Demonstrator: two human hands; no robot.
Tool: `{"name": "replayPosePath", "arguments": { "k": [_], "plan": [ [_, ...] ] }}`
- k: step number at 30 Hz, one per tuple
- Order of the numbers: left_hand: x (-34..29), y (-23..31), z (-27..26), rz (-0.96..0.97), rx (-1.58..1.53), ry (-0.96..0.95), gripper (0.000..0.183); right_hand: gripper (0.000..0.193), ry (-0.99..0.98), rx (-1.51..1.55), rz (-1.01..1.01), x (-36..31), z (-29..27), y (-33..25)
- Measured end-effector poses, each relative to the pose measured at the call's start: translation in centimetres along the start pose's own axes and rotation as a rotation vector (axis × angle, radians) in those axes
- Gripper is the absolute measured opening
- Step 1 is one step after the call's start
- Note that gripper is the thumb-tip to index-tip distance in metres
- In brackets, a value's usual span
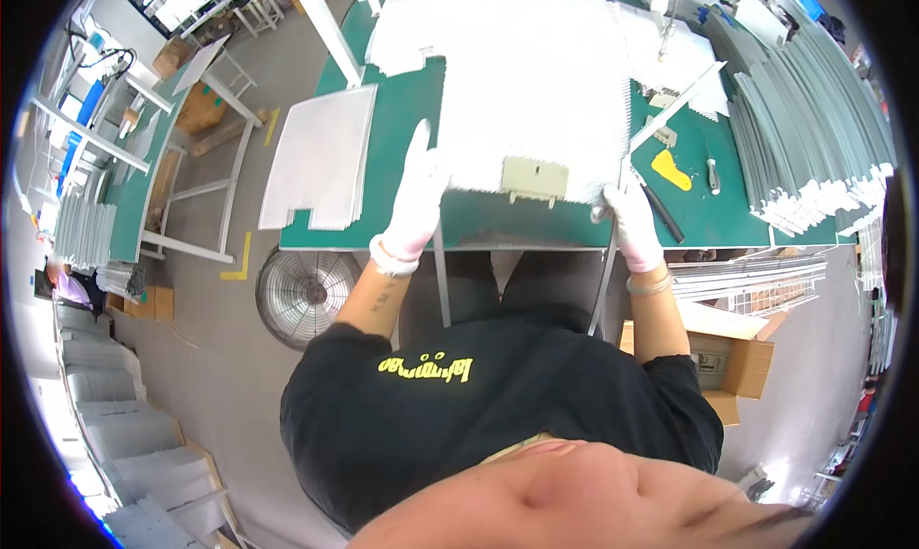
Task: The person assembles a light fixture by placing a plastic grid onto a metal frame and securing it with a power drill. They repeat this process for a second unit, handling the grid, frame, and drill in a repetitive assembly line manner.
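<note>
A bright white panel or stack of sheets (pixel 536 89) with finely toothed side edges lies in front of me on the green table. At its near edge sits a beige plastic block (pixel 534 179). My left hand (pixel 417 190), in a white glove, lies along the panel's left edge with its fingers stretched out. My right hand (pixel 632 225), also gloved, has its fingers bent round the panel's near right corner. Just right of it lies a dark bar-like tool (pixel 662 209). Glare hides the panel's surface detail.
A yellow scraper (pixel 671 170) and a screwdriver (pixel 713 176) lie on the right. Many grey-green strips (pixel 804 109) are stacked beyond. White notched sheets (pixel 321 161) overhang the table's left side. A floor fan (pixel 311 295) and an opened cardboard box (pixel 747 367) stand below.
</note>
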State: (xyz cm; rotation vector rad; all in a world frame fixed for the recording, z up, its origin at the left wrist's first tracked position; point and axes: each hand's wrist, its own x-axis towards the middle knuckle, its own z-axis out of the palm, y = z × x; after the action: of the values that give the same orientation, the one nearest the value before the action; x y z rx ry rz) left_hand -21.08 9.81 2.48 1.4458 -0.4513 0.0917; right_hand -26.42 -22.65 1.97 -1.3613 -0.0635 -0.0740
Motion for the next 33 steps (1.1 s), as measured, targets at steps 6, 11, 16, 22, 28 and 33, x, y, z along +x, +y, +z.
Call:
{"name": "replayPosePath", "arguments": {
  "k": [6, 11, 16, 22, 28, 33],
  "plan": [
    [-3.1, 3.7, -1.5, -0.05, 0.006, 0.226, 0.023, 0.035, -0.11, -0.01, -0.131, -1.2, 3.9, -2.2],
    [-7.4, 5.3, -4.9, -0.079, 0.085, 0.262, 0.037, 0.045, -0.221, 0.098, -0.12, -1.3, 6.6, -3.4],
    [-8.6, 7.7, -7.0, 0.051, -0.137, 0.137, 0.052, 0.043, -0.35, 0.113, -0.141, 0.8, 8.3, -4.7],
    [-7.0, 8.4, -7.9, 0.048, -0.134, 0.113, 0.038, 0.043, -0.386, 0.055, -0.185, 2.6, 9.0, -6.6],
    [-5.5, 6.9, -6.9, 0.223, -0.139, 0.223, 0.039, 0.041, -0.349, -0.01, -0.276, 3.6, 9.2, -7.9],
    [-2.4, 7.7, -6.5, 0.254, -0.03, 0.181, 0.034, 0.046, -0.246, -0.018, -0.345, 4.1, 8.2, -8.1]
  ]
}}
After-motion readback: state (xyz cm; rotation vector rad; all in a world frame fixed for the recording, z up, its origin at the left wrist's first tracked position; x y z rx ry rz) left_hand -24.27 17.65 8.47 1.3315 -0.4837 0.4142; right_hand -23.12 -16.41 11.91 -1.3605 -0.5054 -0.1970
